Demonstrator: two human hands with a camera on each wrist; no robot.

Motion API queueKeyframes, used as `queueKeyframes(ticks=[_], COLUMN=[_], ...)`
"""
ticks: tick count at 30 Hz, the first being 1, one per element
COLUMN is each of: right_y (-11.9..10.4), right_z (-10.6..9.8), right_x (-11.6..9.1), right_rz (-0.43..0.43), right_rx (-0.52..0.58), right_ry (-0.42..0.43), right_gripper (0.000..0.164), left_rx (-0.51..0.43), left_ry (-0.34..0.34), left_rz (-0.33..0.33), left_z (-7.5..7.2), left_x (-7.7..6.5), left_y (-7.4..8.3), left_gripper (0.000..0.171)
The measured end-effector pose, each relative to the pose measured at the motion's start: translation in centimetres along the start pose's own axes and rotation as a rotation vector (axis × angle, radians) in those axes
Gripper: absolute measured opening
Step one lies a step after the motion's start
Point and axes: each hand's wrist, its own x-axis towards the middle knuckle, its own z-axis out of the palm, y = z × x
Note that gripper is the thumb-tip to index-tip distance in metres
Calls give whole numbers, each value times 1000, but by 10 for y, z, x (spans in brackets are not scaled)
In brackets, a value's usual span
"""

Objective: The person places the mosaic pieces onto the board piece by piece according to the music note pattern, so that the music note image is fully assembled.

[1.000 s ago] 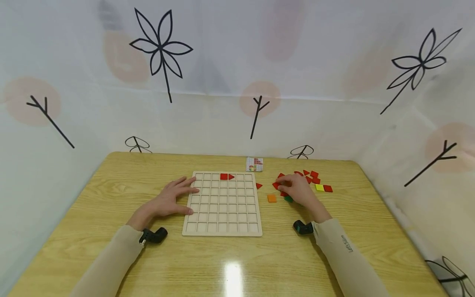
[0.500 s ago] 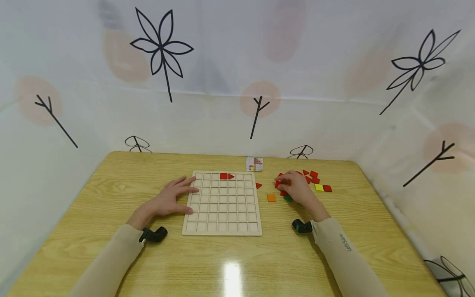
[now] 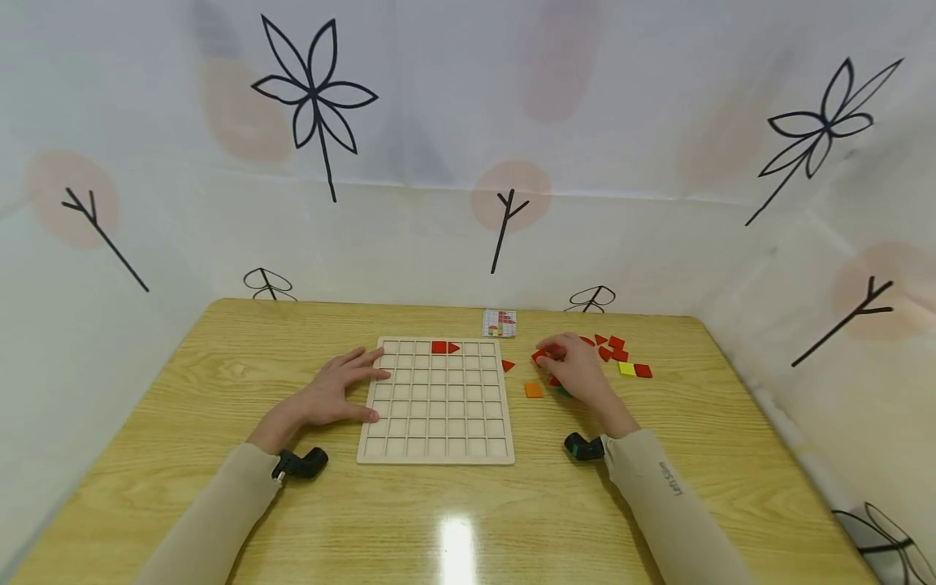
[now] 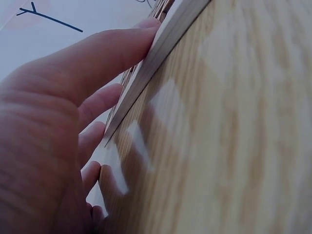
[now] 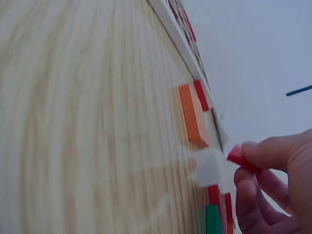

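Note:
A pale wooden grid board lies on the table, with a red square tile and a red triangle tile in its top row. My left hand rests on the board's left edge, fingers spread; the left wrist view shows the thumb touching the rim. To the right of the board, my right hand pinches a small red tile between thumb and fingers, lifted off the table. Its full shape is partly hidden by the fingers.
Several red tiles lie beyond the right hand, with a yellow square. An orange square and a red triangle sit between board and hand. A green tile is partly covered. A printed pattern card lies behind the board.
My right hand has picked a red tile from the pile and shifted slightly left with it. The left hand stays on the board's edge.

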Motion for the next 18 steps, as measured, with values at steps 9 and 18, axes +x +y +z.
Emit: queueKeyframes(ticks=[9,18], right_y=[-15,-31], right_z=[19,40], right_x=[8,14], right_rz=[-9,25], right_rx=[110,158], right_ry=[12,-29], right_gripper=[11,21], left_rx=[10,19], left_ry=[3,7], left_rz=[0,-5], left_z=[0,2], left_x=[-1,0], left_y=[-1,-2], left_gripper=[69,69])
